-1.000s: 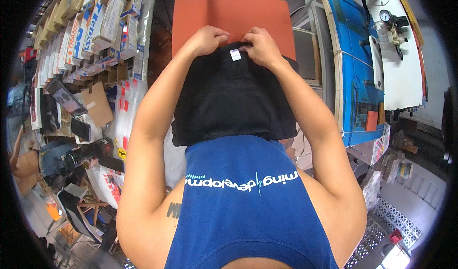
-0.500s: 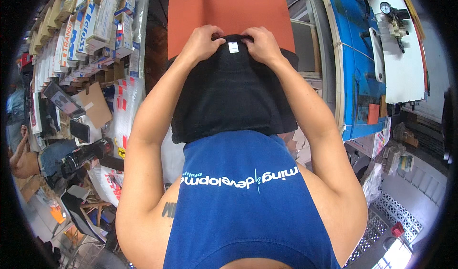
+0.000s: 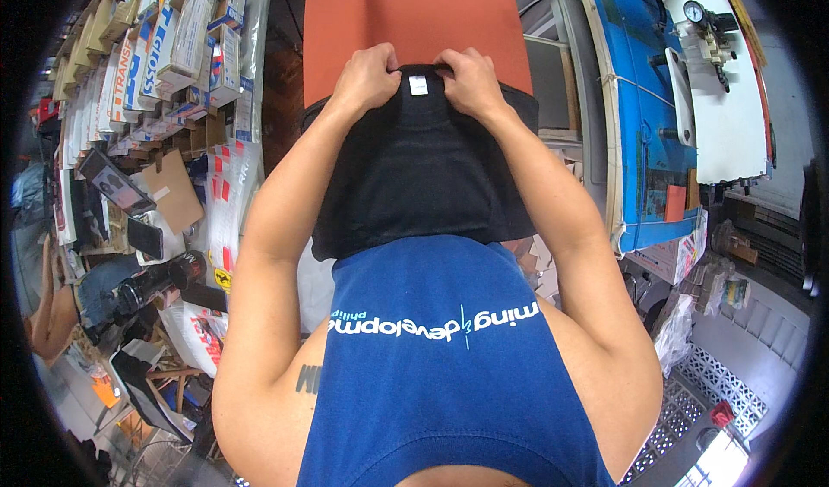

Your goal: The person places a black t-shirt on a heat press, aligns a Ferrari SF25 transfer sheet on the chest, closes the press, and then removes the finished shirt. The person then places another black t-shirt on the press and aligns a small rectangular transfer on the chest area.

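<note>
A black shirt (image 3: pixel 419 180) lies over the near part of a flat orange-red board (image 3: pixel 414 21) in front of me. Its neckline points away from me, and a small white label (image 3: pixel 418 85) shows just inside. My left hand (image 3: pixel 370 76) pinches the neckline left of the label. On the other side, my right hand (image 3: pixel 471 81) grips the same edge between thumb and fingers. The near end of the shirt hangs close to my blue top (image 3: pixel 440 375).
Stacked cardboard boxes (image 3: pixel 173 47) fill the left side. To the right stand a blue-covered panel (image 3: pixel 648 142) and a white machine part (image 3: pixel 734 107) with a pressure gauge (image 3: pixel 693 11). Another person's arm (image 3: pixel 53 319) shows at the far left.
Both hands have shifted very slightly at the neckline, and the label has moved a little to the left. The other person's arm at the far left has moved.
</note>
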{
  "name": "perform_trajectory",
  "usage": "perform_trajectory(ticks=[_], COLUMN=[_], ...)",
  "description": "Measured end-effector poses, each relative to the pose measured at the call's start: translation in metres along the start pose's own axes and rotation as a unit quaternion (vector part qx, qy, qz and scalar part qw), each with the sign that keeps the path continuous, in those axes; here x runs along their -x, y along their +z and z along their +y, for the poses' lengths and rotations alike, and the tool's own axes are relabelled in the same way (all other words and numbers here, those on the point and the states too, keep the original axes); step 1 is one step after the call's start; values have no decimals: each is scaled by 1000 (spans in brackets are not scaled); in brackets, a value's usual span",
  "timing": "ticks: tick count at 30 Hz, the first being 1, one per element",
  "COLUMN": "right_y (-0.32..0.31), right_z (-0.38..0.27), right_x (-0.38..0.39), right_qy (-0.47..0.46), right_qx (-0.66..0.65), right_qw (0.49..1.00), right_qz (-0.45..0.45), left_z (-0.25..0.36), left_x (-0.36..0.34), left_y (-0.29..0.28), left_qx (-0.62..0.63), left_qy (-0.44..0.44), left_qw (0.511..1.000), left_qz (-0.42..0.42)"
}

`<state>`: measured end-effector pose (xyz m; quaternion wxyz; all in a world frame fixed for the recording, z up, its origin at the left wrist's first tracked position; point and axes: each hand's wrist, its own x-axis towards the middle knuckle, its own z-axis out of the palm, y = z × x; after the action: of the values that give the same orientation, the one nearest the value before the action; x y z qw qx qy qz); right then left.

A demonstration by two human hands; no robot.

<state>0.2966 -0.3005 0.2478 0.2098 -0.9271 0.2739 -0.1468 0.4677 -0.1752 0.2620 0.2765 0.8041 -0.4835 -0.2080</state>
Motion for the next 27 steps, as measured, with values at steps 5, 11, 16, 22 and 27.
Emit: perform_trajectory(ticks=[5,11,16,22,27], right_y=[7,-6,-24,-11,16], right_z=[-10,-27,-30,-25,-38], right_x=[10,45,48,57,55], right_qy=[-88,0,33,-24,-175], right_qx=[163,83,117,74,60], right_qw=[962,995,979,994,982], right_qz=[202,-48,-165,-75,21], left_z=[-1,0,8,4,3], left_x=[6,37,56,50,46], left_y=[12,5,-3,1,0], left_qx=[-110,-197,-239,-194,-242], left_qy=[77,137,121,84,110], left_qw=[984,971,963,977,963], left_qz=[117,-16,-38,-32,-36])
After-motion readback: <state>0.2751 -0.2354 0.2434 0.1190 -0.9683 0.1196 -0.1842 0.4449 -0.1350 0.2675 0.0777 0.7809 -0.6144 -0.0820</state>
